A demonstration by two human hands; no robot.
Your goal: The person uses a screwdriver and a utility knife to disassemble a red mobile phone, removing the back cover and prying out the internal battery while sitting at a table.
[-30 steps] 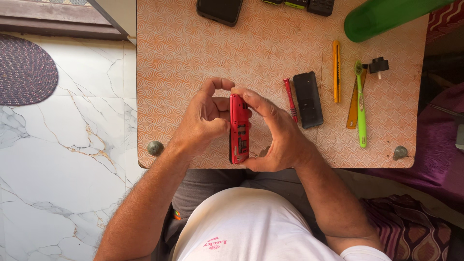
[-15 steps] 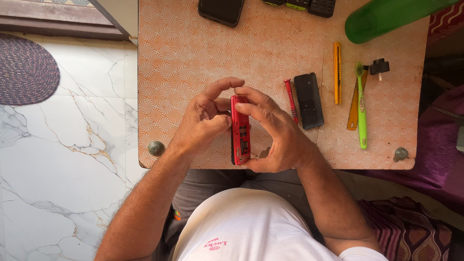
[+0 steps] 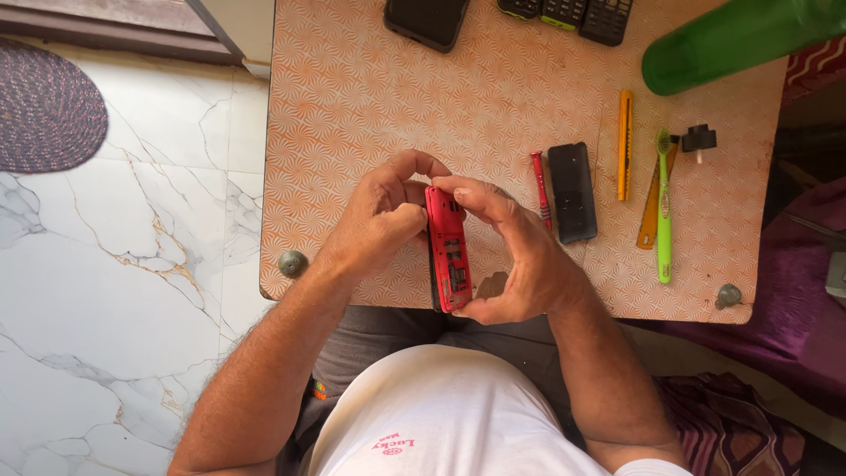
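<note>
- Two hands hold one red phone [image 3: 448, 249] with its back cover off, so its inside parts show. It is held on its edge, above the near edge of the surface [image 3: 352, 115].
- The left hand [image 3: 379, 220] has its grip closed on the phone's left side, and the thumb presses near the top.
- The right hand [image 3: 515, 256] has its grip closed around the phone's right side and bottom end.
- At 3 o'clock from the phone, just beside the right hand, lies a small red screwdriver [image 3: 539, 187], and next to it a black phone cover [image 3: 572, 192].
- Farther toward 3 o'clock lie an orange pencil [image 3: 624, 145], a green toothbrush [image 3: 664, 207] and a small black plug [image 3: 698, 138].
- At 1 o'clock lies a green bottle [image 3: 731, 40].
- At 12 o'clock, at the far edge, lie more dark phones [image 3: 427, 19].
</note>
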